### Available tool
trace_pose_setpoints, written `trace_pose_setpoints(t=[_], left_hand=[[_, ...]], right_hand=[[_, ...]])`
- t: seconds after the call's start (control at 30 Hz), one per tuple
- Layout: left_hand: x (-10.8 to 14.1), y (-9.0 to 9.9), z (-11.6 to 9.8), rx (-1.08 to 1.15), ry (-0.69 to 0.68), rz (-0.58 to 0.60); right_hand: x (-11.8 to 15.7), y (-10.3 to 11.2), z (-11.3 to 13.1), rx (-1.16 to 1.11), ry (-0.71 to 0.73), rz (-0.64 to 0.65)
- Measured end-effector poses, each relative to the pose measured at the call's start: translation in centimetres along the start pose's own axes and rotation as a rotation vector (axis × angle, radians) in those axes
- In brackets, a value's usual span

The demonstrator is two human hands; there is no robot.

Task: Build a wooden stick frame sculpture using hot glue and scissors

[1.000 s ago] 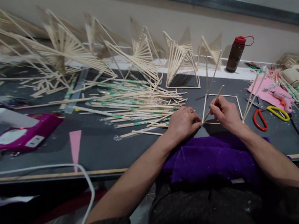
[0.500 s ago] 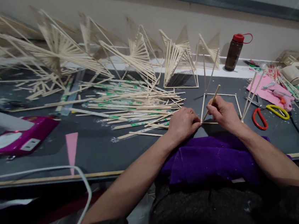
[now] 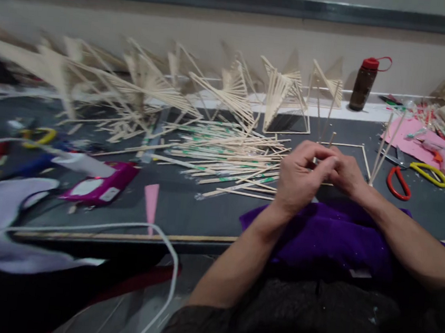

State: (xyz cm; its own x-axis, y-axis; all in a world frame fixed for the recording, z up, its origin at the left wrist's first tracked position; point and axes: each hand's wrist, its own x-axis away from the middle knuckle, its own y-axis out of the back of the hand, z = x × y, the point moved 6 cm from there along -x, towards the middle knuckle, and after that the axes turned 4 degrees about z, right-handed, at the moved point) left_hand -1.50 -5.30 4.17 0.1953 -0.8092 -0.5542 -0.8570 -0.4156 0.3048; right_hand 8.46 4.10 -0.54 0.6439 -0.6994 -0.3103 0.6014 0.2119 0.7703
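My right hand (image 3: 347,173) is closed around a thin wooden stick (image 3: 332,139), whose tip shows above the fingers. Against it, my left hand (image 3: 300,173) has its thumb and fingers pinched together; what they hold is hidden. Both hands are over the left side of a square stick frame (image 3: 346,144) lying on the table. Pairs of thin sticks (image 3: 383,149) stand up from the frame's right front corner and behind my hands. A purple cloth (image 3: 329,241) lies under my wrists at the table edge.
A heap of loose and wrapped sticks (image 3: 231,159) lies left of my hands. Finished-looking fan-shaped stick structures (image 3: 289,96) line the wall. A bottle (image 3: 363,86), red-and-yellow-handled scissors (image 3: 399,183), a glue gun (image 3: 433,149) on pink sheet and a magenta packet (image 3: 121,182) are around.
My left hand has lifted off the frame's front left corner and come up to meet my right hand at the stick. The camera view has turned left.
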Motion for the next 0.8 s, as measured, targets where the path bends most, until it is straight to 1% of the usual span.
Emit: trace_pose_setpoints(t=[0.03, 0.07, 0.13, 0.17, 0.2, 0.3, 0.33, 0.37, 0.47, 0.53, 0.6, 0.7, 0.8], left_hand=[[0.2, -0.6, 0.1, 0.048, -0.019, -0.049], [0.4, -1.1, 0.6, 0.075, -0.001, -0.088], [0.7, -1.4, 2.2, 0.06, 0.078, -0.141], [0.9, -1.3, 2.8, 0.03, 0.104, -0.148], [1.0, -1.2, 3.2, -0.016, 0.122, -0.118], [1.4, -1.1, 3.7, -0.244, 0.177, 0.089], [1.6, -1.0, 3.8, -0.323, 0.194, 0.132], [1.8, -0.8, 3.9, -0.391, 0.209, 0.148], [2.4, -0.3, 4.6, -0.504, 0.252, 0.118], [2.8, -0.6, 5.2, -0.541, 0.268, 0.14], [3.1, -1.3, 5.5, -0.577, 0.248, 0.178], [3.3, -2.1, 5.6, -0.621, 0.196, 0.221], [3.5, -2.4, 5.7, -0.655, 0.204, 0.246]], right_hand=[[0.1, 0.1, -0.1, -0.005, 0.016, -0.013], [0.2, 0.2, -0.1, -0.012, 0.03, -0.023], [0.4, 0.5, -0.2, -0.015, 0.037, -0.037], [0.5, 0.6, -0.2, -0.012, 0.038, -0.038], [0.5, 0.7, -0.1, -0.011, 0.038, -0.026], [0.6, 0.8, 0.0, -0.005, 0.017, -0.008], [0.6, 0.8, 0.0, -0.015, 0.01, -0.007], [0.6, 0.8, 0.1, -0.028, 0.002, -0.007], [0.7, 0.8, 0.0, -0.049, -0.028, -0.01], [0.7, 0.8, 0.0, -0.037, -0.044, -0.01], [0.8, 0.8, 0.0, -0.022, -0.043, -0.013], [0.9, 1.0, 0.1, -0.01, -0.043, -0.019], [1.1, 0.9, 0.1, -0.036, -0.059, 0.01]])
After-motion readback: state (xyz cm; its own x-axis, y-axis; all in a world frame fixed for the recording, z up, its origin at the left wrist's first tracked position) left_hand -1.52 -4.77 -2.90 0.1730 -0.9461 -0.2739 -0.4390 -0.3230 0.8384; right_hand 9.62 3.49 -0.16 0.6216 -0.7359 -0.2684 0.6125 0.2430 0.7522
